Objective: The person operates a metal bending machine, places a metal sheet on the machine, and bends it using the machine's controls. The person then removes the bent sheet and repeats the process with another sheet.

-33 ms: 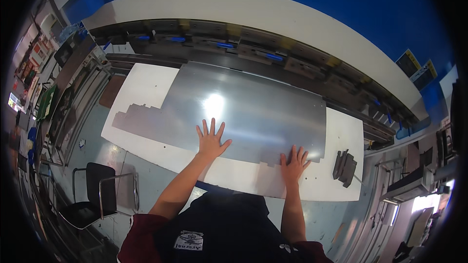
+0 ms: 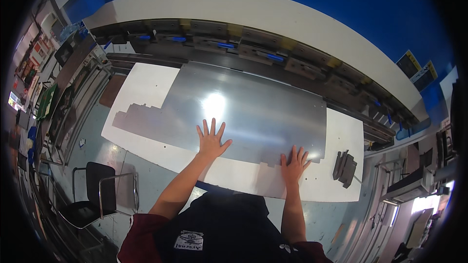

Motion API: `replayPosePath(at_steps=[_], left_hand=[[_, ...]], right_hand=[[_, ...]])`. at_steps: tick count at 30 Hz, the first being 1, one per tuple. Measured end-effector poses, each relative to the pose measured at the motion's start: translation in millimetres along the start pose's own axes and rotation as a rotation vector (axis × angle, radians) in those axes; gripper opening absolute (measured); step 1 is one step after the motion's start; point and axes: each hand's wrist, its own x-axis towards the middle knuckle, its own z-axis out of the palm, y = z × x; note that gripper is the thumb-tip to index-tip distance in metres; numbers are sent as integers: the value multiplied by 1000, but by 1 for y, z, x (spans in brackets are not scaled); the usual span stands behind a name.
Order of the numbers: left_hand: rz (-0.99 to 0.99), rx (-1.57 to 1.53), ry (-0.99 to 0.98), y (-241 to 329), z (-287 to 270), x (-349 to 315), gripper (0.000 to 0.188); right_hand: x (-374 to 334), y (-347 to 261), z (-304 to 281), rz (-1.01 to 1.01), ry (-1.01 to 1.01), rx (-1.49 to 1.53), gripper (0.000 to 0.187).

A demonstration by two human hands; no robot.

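Observation:
A large sheet of grey metal (image 2: 253,112) with notched edges lies flat on a white tabletop (image 2: 146,80). Its far edge reaches the dark tooling of a press brake (image 2: 253,51). My left hand (image 2: 211,141) rests on the sheet left of its middle, fingers spread and pointing away from me. Near the sheet's right front corner, my right hand (image 2: 294,165) lies flat with its fingers apart, partly over the notched front edge. Neither hand grips anything.
Dark metal blocks (image 2: 344,168) sit on the tabletop at the right. Blue handles (image 2: 225,45) line the machine's upper tooling, below a white beam (image 2: 273,14). A black chair (image 2: 100,190) stands on the floor at the left. Machinery (image 2: 409,185) is at the far right.

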Motion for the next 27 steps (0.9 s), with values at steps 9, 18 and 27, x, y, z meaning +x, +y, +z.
replayPosePath(at_steps=[9, 18, 27], left_hand=[[12, 12, 17, -1, 2, 2, 88], [5, 38, -27, 0, -1, 5, 90], [11, 43, -17, -1, 0, 6, 90]], right_hand=[[6, 2, -3, -34, -31, -27, 74], [11, -1, -4, -13, -57, -45, 75], [14, -1, -2, -5, -65, -68, 75]])
